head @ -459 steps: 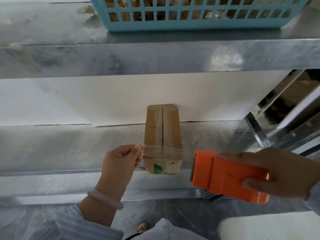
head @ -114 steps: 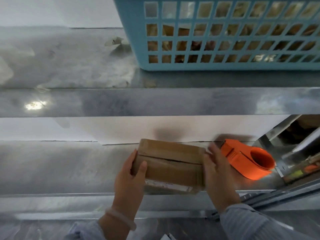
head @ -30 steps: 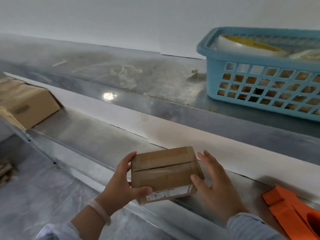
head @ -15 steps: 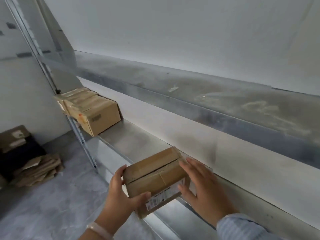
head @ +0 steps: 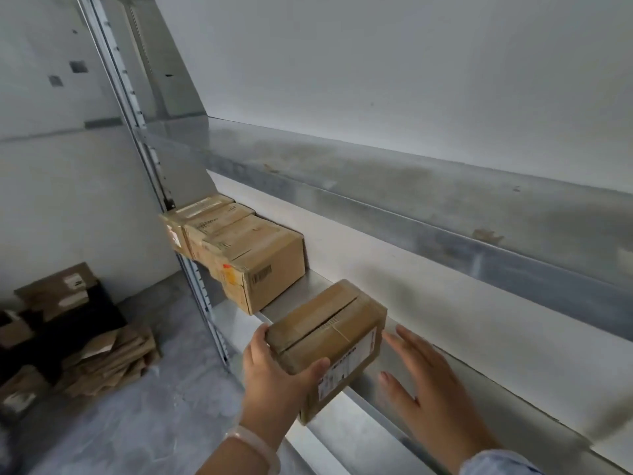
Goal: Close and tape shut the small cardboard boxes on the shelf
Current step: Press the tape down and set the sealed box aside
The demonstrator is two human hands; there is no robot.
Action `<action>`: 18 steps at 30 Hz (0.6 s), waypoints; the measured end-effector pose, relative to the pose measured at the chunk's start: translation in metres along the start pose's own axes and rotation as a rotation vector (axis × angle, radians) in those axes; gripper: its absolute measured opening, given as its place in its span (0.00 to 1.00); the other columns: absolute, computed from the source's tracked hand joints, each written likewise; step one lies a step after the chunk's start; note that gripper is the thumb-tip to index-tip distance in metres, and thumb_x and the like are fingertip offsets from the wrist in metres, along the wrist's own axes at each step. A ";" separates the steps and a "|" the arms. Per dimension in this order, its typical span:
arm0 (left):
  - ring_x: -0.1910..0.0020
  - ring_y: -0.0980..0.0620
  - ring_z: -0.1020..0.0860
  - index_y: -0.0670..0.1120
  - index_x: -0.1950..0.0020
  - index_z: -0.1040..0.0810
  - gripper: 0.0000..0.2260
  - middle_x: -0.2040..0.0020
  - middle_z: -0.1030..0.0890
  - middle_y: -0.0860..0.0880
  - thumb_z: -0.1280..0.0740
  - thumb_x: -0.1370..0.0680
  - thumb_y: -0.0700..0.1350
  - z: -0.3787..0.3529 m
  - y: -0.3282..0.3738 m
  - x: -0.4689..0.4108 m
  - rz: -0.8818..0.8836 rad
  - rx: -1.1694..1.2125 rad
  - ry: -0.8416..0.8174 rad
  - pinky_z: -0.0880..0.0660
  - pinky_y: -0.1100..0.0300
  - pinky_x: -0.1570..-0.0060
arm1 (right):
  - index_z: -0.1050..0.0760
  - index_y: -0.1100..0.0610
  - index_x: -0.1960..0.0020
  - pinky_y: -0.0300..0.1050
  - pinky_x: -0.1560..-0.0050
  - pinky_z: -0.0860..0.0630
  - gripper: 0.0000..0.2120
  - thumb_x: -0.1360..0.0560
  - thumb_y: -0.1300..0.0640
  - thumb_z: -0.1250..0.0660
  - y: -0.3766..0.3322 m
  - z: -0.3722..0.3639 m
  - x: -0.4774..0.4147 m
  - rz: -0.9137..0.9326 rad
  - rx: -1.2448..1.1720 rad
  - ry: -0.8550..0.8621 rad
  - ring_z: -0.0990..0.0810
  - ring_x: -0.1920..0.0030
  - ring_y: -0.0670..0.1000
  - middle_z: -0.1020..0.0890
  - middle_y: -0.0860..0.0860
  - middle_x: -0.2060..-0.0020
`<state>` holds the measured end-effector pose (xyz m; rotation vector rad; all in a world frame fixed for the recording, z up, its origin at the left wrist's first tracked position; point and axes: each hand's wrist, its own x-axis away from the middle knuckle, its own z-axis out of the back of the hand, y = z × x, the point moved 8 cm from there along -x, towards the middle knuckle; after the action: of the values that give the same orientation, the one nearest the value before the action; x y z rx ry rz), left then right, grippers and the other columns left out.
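- A pale bracelet (head: 255, 447) sits on the left wrist at the bottom of the view, and a light striped sleeve (head: 496, 464) covers the right wrist.
- The left hand (head: 274, 375) grips the small box (head: 329, 334). Its thumb curls over the near top edge and its fingers lie along the left side.
- The right hand (head: 431, 389) is flat, with fingers straight and spread, just beside the right side of the box and holding nothing. Blur hides whether the fingertips touch the cardboard.
- The small box is closed. Its top flaps meet in one seam, clear tape runs across them, and a white label (head: 346, 368) is on the near end.
- It sits tilted at the front edge of the lower shelf (head: 301, 293), with its near bottom corner out past the lip. I cannot tell whether it rests on the metal.
- Beyond a bare stretch of shelf, a row of three closed boxes (head: 253, 255) stands at the far left end, each touching the next and overhanging the front edge.
- On the grey floor (head: 154, 406) to the left, below the shelves, lies a pile of flattened cardboard (head: 102, 351).
- An upper shelf (head: 428, 197) of dull metal runs above, fixed to a perforated post (head: 133, 97).
- A plain white wall (head: 411, 63) stands behind it all.
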<state>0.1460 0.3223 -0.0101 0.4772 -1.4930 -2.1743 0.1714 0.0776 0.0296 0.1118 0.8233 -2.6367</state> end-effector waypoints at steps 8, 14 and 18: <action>0.29 0.43 0.35 0.52 0.22 0.49 0.55 0.27 0.40 0.48 0.20 0.40 0.61 -0.005 -0.015 -0.113 0.085 -0.113 0.074 0.30 0.43 0.32 | 0.45 0.33 0.28 0.39 0.27 0.44 0.38 0.36 0.22 0.59 -0.017 -0.034 -0.098 0.013 0.004 -0.058 0.46 0.25 0.39 0.48 0.32 0.27; 0.26 0.42 0.39 0.52 0.22 0.51 0.55 0.26 0.42 0.47 0.21 0.39 0.62 -0.011 -0.029 -0.157 0.165 -0.127 0.078 0.34 0.42 0.29 | 0.42 0.34 0.28 0.39 0.28 0.42 0.33 0.32 0.27 0.55 -0.026 -0.053 -0.146 0.019 0.001 -0.079 0.46 0.24 0.41 0.46 0.32 0.28; 0.26 0.41 0.41 0.54 0.22 0.54 0.58 0.25 0.46 0.46 0.20 0.40 0.62 -0.014 -0.047 -0.172 0.279 -0.057 0.006 0.36 0.41 0.29 | 0.41 0.35 0.27 0.39 0.27 0.43 0.35 0.32 0.27 0.56 -0.032 -0.065 -0.153 -0.010 0.027 -0.096 0.46 0.24 0.41 0.44 0.36 0.25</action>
<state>0.2889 0.4203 -0.0547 0.2387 -1.3977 -1.9887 0.2993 0.1883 0.0214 -0.0122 0.7579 -2.6398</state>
